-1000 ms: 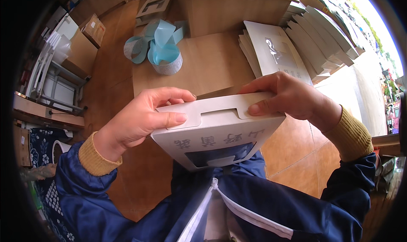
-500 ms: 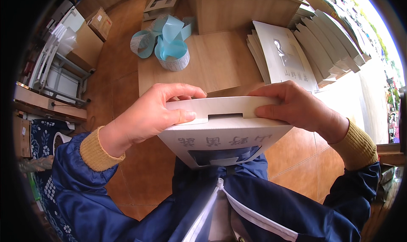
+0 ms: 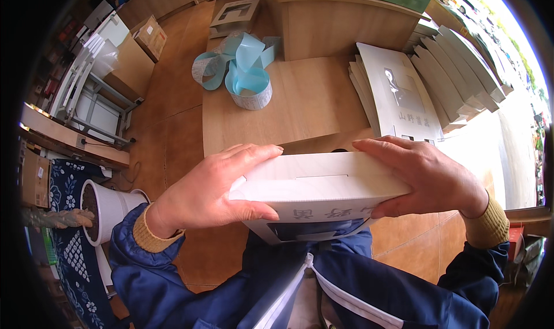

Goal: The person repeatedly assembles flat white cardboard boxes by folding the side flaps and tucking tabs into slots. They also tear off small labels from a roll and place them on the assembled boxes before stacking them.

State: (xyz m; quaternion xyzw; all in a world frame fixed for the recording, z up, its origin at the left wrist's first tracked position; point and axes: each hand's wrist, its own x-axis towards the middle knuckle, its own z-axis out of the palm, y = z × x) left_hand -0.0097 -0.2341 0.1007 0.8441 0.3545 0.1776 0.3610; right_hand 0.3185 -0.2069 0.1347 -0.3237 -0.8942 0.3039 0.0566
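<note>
Between my hands, in front of my lap, is a white cardboard gift box (image 3: 323, 182) with dark print and a window opening on the side facing me. My left hand (image 3: 222, 185) wraps its left end, thumb on the near face and fingers over the far edge. At the right end my right hand (image 3: 424, 176) grips it the same way, thumb low on the near side. The box's narrow end, with a closed flap and a short slot line, faces up. Its underside is hidden.
A wooden table (image 3: 300, 98) lies ahead, bearing a loose roll of light blue label tape (image 3: 249, 92). Flat printed boxes (image 3: 401, 89) lean in a stack at the right. A cardboard window box (image 3: 234, 16) lies at the back. To the left stands a white plant pot (image 3: 115, 211).
The flap on top of the box has been folded down, closing the dark slot. Both hands have shifted from the flap's edge to the box's two ends.
</note>
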